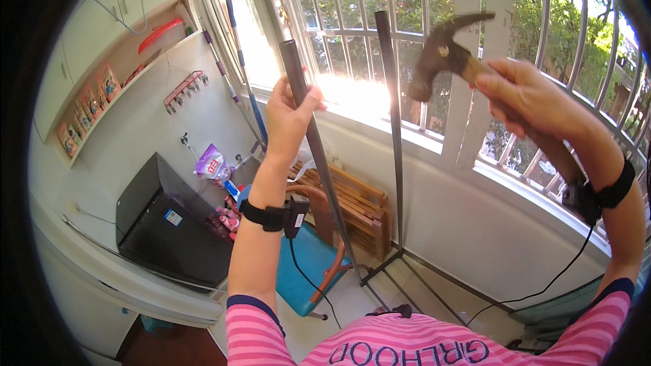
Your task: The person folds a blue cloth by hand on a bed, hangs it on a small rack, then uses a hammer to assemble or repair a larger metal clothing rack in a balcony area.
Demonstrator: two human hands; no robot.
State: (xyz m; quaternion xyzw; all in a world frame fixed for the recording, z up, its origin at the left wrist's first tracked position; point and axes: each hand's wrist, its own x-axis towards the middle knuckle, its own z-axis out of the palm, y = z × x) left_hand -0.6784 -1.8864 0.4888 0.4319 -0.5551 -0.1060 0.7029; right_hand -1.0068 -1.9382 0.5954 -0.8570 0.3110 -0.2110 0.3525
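My left hand (292,112) is wrapped around the upper part of a dark metal tube (320,155), just below its open top end. That tube rises from a dark metal frame (381,267) on the floor. A second upright tube (394,112) stands to its right, touched by neither hand. My right hand (519,94) grips the wooden handle of a claw hammer (440,56). The hammer is raised to the right of both tubes, in front of the window, its striking face pointing down and its claw up. Each wrist wears a black strap with a small cabled box.
A chair (300,274) with a blue seat stands behind the left tube, beside folded slatted wood (351,198) against the wall. A black washing machine (173,223) is at left, with detergent bags (213,162) behind it. Barred windows (366,56) line the far side; poles (244,66) lean in the corner.
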